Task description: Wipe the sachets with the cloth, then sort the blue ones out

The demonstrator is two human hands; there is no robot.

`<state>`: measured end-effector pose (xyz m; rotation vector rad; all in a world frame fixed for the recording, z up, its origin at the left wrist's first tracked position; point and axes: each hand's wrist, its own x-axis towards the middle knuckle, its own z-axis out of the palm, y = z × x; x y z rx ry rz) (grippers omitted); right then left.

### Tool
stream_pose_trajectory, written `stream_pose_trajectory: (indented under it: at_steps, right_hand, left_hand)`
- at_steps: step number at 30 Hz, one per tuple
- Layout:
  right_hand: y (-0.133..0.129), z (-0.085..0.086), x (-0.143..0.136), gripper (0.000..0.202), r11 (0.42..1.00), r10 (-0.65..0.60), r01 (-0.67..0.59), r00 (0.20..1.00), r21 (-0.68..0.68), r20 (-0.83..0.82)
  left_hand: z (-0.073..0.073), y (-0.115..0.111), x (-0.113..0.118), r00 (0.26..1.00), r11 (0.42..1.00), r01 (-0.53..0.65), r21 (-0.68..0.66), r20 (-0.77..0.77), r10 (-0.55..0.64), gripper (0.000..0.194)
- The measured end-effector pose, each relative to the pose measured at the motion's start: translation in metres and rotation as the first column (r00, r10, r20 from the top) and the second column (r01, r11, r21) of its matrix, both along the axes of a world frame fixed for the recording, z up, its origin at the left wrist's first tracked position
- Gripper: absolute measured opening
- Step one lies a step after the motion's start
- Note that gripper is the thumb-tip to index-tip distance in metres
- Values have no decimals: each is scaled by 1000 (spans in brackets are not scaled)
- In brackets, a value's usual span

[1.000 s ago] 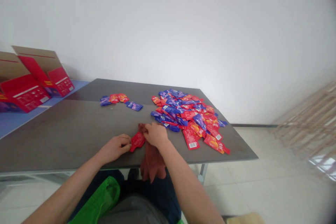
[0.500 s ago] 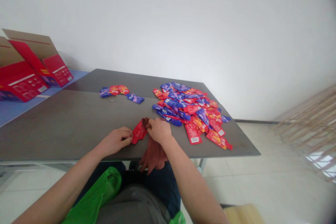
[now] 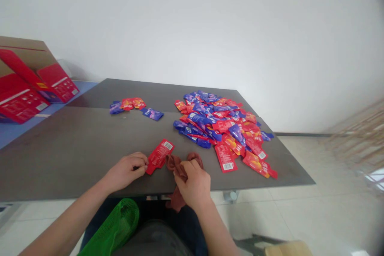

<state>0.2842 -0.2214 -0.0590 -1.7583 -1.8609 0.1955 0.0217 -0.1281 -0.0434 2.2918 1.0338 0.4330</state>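
Note:
My left hand (image 3: 129, 172) pinches the near left corner of a red pouch (image 3: 161, 154), which lies on the dark table (image 3: 75, 148) with its barcode side up. Bunched in my right hand (image 3: 195, 182) is a brown cloth (image 3: 175, 164), and part of it hangs over the table's front edge. The cloth is just right of the pouch. To the right spreads a heap of red and purple pouches (image 3: 222, 120). Farther off on the left lie a purple pouch (image 3: 152, 113) and a few red and purple ones (image 3: 133, 103).
Open red cardboard boxes (image 3: 33, 80) stand on a blue surface (image 3: 12, 130) at the far left. A white wall (image 3: 192, 28) rises behind the table. On the right, the floor (image 3: 294, 160) shows past the table edge, with a blurred slatted structure (image 3: 360, 128) beyond.
My right hand and the cloth have moved off the red pouch, toward me and to the right, so its barcode now shows. My left hand still holds the pouch's corner.

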Motion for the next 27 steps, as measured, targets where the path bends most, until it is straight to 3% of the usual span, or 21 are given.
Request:
stream_pose_trajectory:
  at_steps: [4, 12, 15, 19, 24, 27]
  right_hand:
    - [-1, -6, -1, 13, 999, 8, -1, 992, 52, -129]
    - [-2, -10, 2, 10, 996, 66, -52, 971, 68, -229]
    - [-4, -17, 3, 9, 994, 84, -66, 967, 82, -240]
    - [-3, -27, 6, 10, 987, 122, -93, 965, 134, -231]
    - [-2, -32, 4, 14, 980, 116, -74, 966, 183, -230]
    - [-1, -37, 1, 18, 980, 88, -42, 968, 194, -235]
  left_hand:
    - [0, 18, 12, 1000, 999, -1, -42, -9, 1, 31]
    - [5, 85, 103, 967, 999, 15, -52, -253, -28, 37]
    - [13, 99, 116, 946, 988, 91, -124, -300, -125, 34]
    - [30, 126, 90, 898, 962, 142, -233, -379, -224, 23]
    - [55, 161, 25, 843, 959, 42, -279, -505, -185, 25]
    - [72, 180, -3, 792, 939, 16, -343, -570, -221, 23]
